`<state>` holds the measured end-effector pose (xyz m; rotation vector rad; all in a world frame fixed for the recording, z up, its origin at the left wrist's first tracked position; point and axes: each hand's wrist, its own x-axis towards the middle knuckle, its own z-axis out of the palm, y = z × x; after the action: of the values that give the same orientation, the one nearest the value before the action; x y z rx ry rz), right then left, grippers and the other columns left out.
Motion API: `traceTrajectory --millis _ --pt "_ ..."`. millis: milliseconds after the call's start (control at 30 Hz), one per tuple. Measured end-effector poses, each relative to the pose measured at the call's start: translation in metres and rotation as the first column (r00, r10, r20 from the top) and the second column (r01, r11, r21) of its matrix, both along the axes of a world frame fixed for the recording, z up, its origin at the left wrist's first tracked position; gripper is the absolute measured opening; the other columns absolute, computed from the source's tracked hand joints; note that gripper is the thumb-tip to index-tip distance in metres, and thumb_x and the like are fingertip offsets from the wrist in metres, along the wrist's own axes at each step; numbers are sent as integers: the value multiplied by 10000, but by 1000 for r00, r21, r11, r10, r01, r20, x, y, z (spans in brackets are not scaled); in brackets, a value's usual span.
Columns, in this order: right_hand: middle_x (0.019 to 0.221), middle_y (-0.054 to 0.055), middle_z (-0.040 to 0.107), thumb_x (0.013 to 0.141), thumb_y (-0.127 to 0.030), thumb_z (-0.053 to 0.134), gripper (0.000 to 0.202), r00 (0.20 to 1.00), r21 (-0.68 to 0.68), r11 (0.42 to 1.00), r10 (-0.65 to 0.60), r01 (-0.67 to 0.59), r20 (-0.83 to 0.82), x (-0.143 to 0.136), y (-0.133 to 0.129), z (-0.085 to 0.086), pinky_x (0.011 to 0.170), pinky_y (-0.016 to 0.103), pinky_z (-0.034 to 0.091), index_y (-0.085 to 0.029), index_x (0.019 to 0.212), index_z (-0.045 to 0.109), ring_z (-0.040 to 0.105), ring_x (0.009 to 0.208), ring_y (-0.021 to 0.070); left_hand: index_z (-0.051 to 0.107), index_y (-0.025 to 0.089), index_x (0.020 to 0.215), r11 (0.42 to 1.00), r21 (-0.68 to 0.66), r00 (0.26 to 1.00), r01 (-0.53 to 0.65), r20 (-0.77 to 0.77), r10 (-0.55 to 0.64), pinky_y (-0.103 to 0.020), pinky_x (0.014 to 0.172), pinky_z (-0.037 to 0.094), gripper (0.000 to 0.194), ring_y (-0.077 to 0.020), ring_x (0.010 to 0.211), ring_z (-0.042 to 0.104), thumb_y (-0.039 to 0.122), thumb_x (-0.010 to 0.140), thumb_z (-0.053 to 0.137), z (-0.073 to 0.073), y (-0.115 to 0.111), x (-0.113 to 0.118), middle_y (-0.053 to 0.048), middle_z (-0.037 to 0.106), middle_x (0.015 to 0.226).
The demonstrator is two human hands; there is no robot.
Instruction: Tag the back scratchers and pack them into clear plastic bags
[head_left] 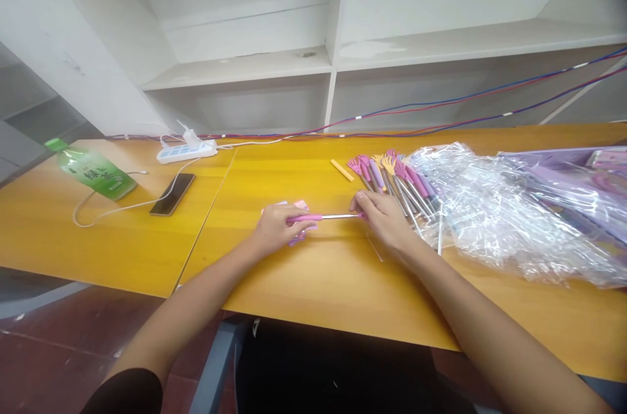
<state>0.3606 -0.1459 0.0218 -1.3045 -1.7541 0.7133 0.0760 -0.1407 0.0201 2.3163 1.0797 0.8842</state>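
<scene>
Both hands hold a back scratcher (337, 216) level above the table, a pink handle at its left end and a thin metal rod running right. My left hand (277, 228) is closed round the pink handle. Fingers of my right hand (385, 218) pinch the far end of the rod, mostly covering a pink head. Under and behind my left hand lie some small pink and purple pieces (298, 239), partly hidden. Just beyond my right hand is a pile of back scratchers (392, 175) with pink, purple and orange claw heads and metal rods.
Crumpled clear plastic bags (490, 218) cover the right side, with a purple box (563, 159) behind. A short orange stick (341, 170) lies near the pile. At left are a green tea bottle (98, 172), a phone (172, 194) and a power strip (187, 151). Shelves (245, 68) stand behind.
</scene>
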Motion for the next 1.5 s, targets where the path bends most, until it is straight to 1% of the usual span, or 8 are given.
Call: traceTrajectory --millis 333,667,867,967,1100,1333,1433,1500 --pt "689 7 627 1078 -469 392 514 997 0 999 47 -47 63 -8 -5 -2 700 289 383 -191 744 668 593 678 166 850 276 1093 998 51 997 31 69 -34 -237 758 517 235 -135 806 743 436 950 756 -3 -2 3 -12 848 994" --pt "695 -1 620 1083 -468 372 501 993 -8 996 88 -87 84 -12 -5 -4 703 284 372 -195 741 614 567 674 158 852 246 1092 989 -146 993 22 119 -4 -238 692 537 281 -139 681 727 462 946 749 -3 -3 5 -23 834 843" --pt "741 2 612 1060 -502 486 430 942 -10 981 187 -192 280 -14 -7 7 672 270 349 -195 772 577 554 694 156 842 247 1083 999 -27 992 17 -124 -20 -242 761 489 243 -150 813 714 426 979 714 25 3 -7 -31 822 948" --pt "859 40 676 993 -440 642 304 849 37 973 178 -226 498 -16 -12 20 690 265 365 -174 846 643 592 748 164 812 197 1032 985 171 909 37 -416 38 -300 797 468 258 -202 864 692 402 1015 656 49 4 -8 -62 785 924" --pt "990 102 725 1031 -267 540 239 657 49 983 82 -179 749 -27 -23 38 714 269 403 -151 951 733 679 830 192 726 142 1077 950 277 692 145 -714 103 -361 811 490 280 -257 911 695 290 1069 489 66 -12 12 -120 755 1002" --pt "965 168 760 1032 -232 499 310 529 61 994 -4 -91 849 -69 -51 70 755 294 475 -153 984 795 752 903 264 695 175 1181 981 189 590 31 -796 135 -350 785 546 301 -276 929 743 346 1027 501 62 -39 49 -140 758 1025" --pt "921 144 776 1082 -293 413 411 507 45 998 -14 -51 862 -61 -66 74 691 289 471 -182 998 800 762 833 259 746 151 958 981 190 541 -30 -823 176 -357 723 543 235 -282 789 749 219 982 522 68 -31 27 -163 757 878" --pt "885 134 777 1081 -271 398 423 488 43 999 -33 -10 872 -26 -80 71 664 284 459 -185 974 799 760 791 253 744 143 856 980 190 512 -64 -837 196 -354 708 542 195 -288 761 749 155 927 563 75 -25 -9 -169 756 828"
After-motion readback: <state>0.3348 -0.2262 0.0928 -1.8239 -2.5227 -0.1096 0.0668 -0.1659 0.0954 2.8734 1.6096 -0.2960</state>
